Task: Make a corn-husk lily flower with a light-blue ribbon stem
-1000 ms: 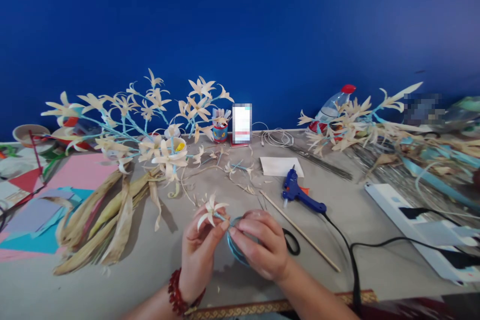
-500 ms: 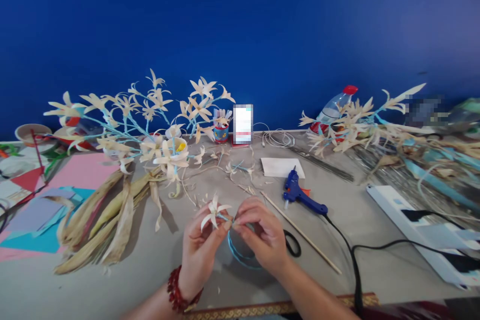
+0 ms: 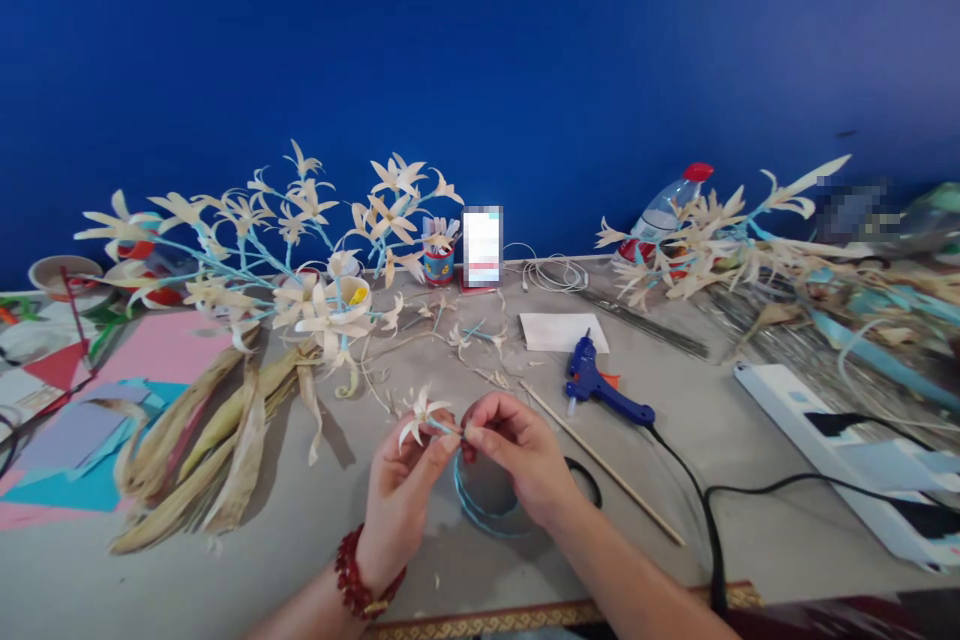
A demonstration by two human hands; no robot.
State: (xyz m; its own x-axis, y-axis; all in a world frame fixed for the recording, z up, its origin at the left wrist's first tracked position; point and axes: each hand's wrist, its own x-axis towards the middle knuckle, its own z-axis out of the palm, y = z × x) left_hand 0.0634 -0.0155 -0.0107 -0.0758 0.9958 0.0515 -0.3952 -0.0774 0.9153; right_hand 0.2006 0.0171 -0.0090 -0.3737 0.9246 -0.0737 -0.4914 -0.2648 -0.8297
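Note:
My left hand (image 3: 411, 485), with a red beaded bracelet at the wrist, pinches a cream artificial flower (image 3: 421, 415) by its light-blue wrapped stem. The petals point up and to the left. Just right of those fingertips, my right hand (image 3: 517, 455) has thumb and forefinger closed on the stem's end. A light-blue strip (image 3: 480, 523) curves in a loop below and between the hands; where it starts is hidden by the fingers. Black scissor handles (image 3: 592, 482) show partly behind my right hand.
A blue glue gun (image 3: 600, 385) and a thin wooden stick (image 3: 607, 470) lie to the right, near a white power strip (image 3: 825, 460). Dried husks (image 3: 225, 440) and coloured paper (image 3: 67, 490) lie left. Finished flower branches (image 3: 255, 240) stand behind, beside a phone (image 3: 483, 245).
The flower and my left fingers have shifted slightly left. My right fingers have changed their pinch at the stem's end, and the loop of strip sits a little differently.

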